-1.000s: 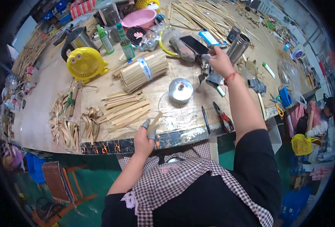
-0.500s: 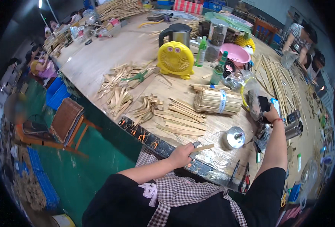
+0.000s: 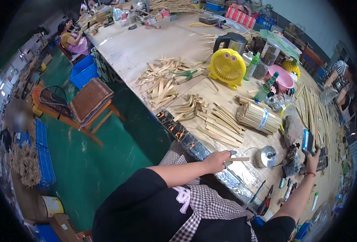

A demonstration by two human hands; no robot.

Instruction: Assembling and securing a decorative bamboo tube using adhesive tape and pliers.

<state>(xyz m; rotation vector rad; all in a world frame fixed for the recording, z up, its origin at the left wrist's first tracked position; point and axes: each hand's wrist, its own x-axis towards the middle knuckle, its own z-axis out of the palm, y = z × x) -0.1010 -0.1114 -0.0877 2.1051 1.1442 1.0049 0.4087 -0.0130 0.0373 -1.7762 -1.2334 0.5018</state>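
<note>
My left hand, grey covers on its fingertips, pinches a short flat bamboo strip above the table's near edge. At the right, my right hand grips a dark phone, with a bright blue-and-white patch along its left side. Between the hands stands a small round glass lamp with a metal top. Beyond my left hand lie split bamboo strips, a curled pile of strips and a tied bamboo bundle with a pale paper band.
Red-handled pliers lie at the near edge. Further back stand a yellow fan, a green bottle, a kettle and a pink basin. A chair stands left. Other people sit at far left and right.
The view has swung left, so the table appears further right. My right hand has drawn the phone nearer and tilted it. My left hand still pinches the strip.
</note>
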